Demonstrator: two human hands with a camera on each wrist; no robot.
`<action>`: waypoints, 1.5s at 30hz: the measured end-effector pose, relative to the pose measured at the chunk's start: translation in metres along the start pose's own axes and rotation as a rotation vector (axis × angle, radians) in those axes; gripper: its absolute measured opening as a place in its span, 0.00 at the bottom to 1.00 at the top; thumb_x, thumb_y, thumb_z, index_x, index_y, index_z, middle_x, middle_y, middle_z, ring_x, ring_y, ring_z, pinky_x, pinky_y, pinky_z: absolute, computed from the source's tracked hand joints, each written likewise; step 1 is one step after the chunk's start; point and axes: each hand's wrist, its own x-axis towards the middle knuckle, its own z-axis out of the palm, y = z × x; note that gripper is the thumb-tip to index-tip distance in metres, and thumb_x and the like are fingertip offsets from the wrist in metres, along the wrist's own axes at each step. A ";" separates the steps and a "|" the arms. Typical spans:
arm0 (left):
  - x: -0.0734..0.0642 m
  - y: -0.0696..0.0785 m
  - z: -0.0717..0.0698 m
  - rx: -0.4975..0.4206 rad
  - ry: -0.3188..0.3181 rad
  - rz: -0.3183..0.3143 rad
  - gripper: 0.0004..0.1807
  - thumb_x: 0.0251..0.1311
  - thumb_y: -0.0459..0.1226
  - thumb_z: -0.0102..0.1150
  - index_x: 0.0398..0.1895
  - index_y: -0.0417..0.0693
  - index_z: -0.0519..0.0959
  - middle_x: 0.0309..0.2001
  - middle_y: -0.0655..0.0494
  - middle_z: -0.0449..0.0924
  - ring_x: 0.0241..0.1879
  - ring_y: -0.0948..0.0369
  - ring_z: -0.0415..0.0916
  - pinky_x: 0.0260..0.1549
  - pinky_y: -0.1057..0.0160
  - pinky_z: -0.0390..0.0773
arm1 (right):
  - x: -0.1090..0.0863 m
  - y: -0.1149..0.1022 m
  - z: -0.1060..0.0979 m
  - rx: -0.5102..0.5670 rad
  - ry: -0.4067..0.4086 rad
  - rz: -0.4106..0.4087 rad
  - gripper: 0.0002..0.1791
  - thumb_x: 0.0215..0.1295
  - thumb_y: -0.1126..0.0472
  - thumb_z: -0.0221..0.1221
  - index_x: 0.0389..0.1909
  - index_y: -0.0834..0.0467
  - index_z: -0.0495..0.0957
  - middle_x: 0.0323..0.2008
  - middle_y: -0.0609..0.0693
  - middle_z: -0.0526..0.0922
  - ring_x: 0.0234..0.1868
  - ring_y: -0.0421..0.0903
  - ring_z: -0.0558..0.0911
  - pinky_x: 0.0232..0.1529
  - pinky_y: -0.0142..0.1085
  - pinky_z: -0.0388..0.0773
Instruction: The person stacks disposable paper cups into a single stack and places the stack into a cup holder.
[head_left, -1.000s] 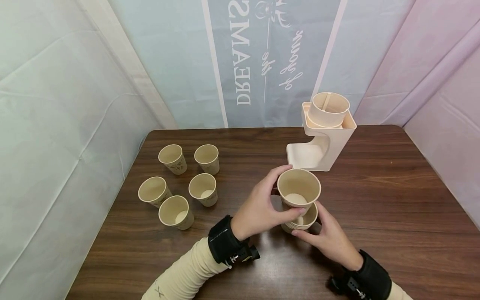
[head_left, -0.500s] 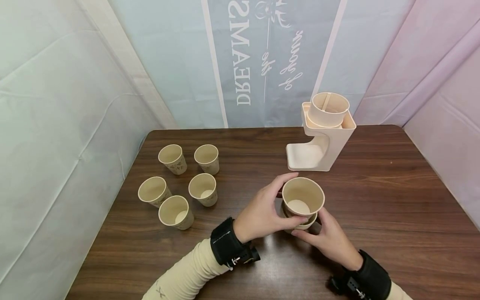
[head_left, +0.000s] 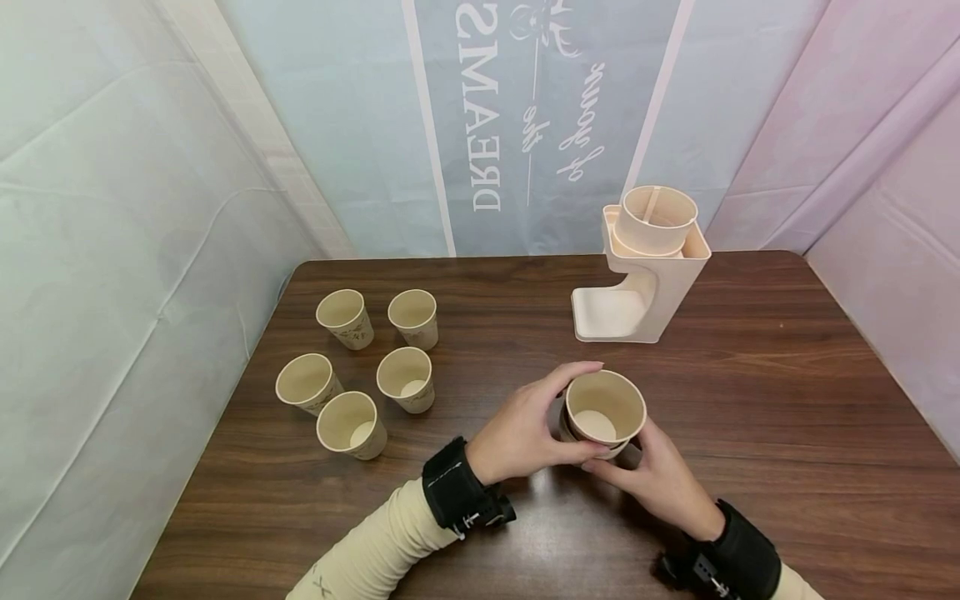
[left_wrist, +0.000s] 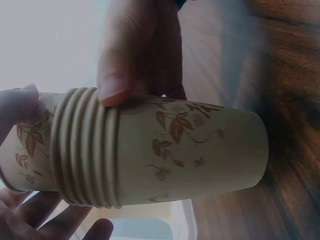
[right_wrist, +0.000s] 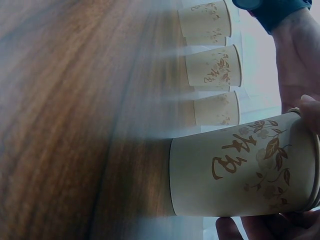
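Note:
A beige paper cup (head_left: 606, 404) is held at its side by my left hand (head_left: 517, 433), thumb in front and fingers behind. It sits partly inside the top of an upright stack of nested paper cups (left_wrist: 190, 155), which shows several rims close together in the left wrist view. My right hand (head_left: 660, 479) grips that stack just below its rims, with the thumb (left_wrist: 115, 82) on the near side. In the right wrist view the lowest cup (right_wrist: 240, 170) has brown leaves and lettering, and its base is at the wood. From the head, the upper cup hides most of the stack.
Several single paper cups (head_left: 412, 319) stand upright on the left of the dark wooden table (head_left: 787, 400). Behind the hands is a cream plastic stand (head_left: 671, 292) with a round tube (head_left: 656, 233) on top. Fabric curtains (head_left: 337, 125) surround the table's back and sides.
My left hand has lowered its cup toward me and down into the stack, so the stack's rims are now mostly covered. My right hand stays in place around the stack.

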 end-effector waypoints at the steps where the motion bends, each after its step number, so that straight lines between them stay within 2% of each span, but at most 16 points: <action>1: 0.000 -0.001 0.000 -0.005 -0.002 -0.002 0.48 0.51 0.44 0.80 0.75 0.54 0.64 0.59 0.60 0.79 0.58 0.66 0.76 0.59 0.69 0.73 | 0.000 0.000 0.000 0.000 0.002 0.000 0.46 0.54 0.65 0.76 0.73 0.56 0.64 0.63 0.52 0.76 0.62 0.31 0.71 0.59 0.20 0.65; 9: -0.001 -0.009 0.002 -0.024 -0.025 -0.006 0.47 0.52 0.44 0.80 0.75 0.54 0.64 0.61 0.61 0.78 0.55 0.65 0.77 0.57 0.70 0.74 | 0.001 0.000 0.001 0.024 0.007 -0.020 0.45 0.53 0.66 0.76 0.72 0.55 0.66 0.61 0.50 0.77 0.60 0.34 0.74 0.58 0.21 0.68; 15: -0.001 -0.014 0.002 -0.051 -0.058 0.000 0.47 0.52 0.41 0.80 0.74 0.50 0.64 0.63 0.58 0.76 0.58 0.64 0.76 0.59 0.70 0.73 | 0.001 -0.001 0.000 0.040 -0.004 -0.017 0.45 0.54 0.67 0.76 0.72 0.56 0.65 0.61 0.52 0.77 0.60 0.35 0.75 0.55 0.23 0.72; 22: -0.002 -0.018 0.002 -0.096 -0.081 -0.029 0.47 0.51 0.40 0.80 0.74 0.48 0.66 0.65 0.55 0.76 0.59 0.62 0.76 0.59 0.69 0.74 | 0.001 -0.001 0.000 0.056 -0.019 0.006 0.46 0.55 0.66 0.75 0.74 0.54 0.63 0.62 0.53 0.76 0.61 0.36 0.74 0.56 0.22 0.71; 30: -0.003 -0.020 0.002 -0.070 -0.091 -0.016 0.47 0.52 0.41 0.80 0.75 0.47 0.65 0.66 0.55 0.75 0.59 0.62 0.75 0.60 0.66 0.74 | 0.000 -0.001 0.000 0.045 -0.014 0.007 0.46 0.55 0.66 0.76 0.73 0.54 0.64 0.62 0.52 0.77 0.60 0.36 0.74 0.57 0.22 0.70; 35: -0.004 -0.021 0.002 -0.030 -0.107 0.005 0.46 0.56 0.43 0.77 0.75 0.47 0.64 0.68 0.56 0.72 0.62 0.65 0.72 0.63 0.67 0.71 | 0.000 -0.001 0.000 0.038 -0.008 0.005 0.45 0.55 0.66 0.76 0.73 0.54 0.65 0.61 0.51 0.77 0.60 0.36 0.75 0.56 0.22 0.70; 45: -0.004 -0.022 0.001 -0.071 -0.139 -0.012 0.44 0.57 0.41 0.76 0.75 0.46 0.64 0.69 0.54 0.71 0.65 0.65 0.69 0.65 0.66 0.68 | -0.001 0.000 0.000 0.034 -0.002 0.001 0.44 0.54 0.66 0.76 0.72 0.56 0.66 0.60 0.51 0.77 0.59 0.36 0.75 0.56 0.21 0.70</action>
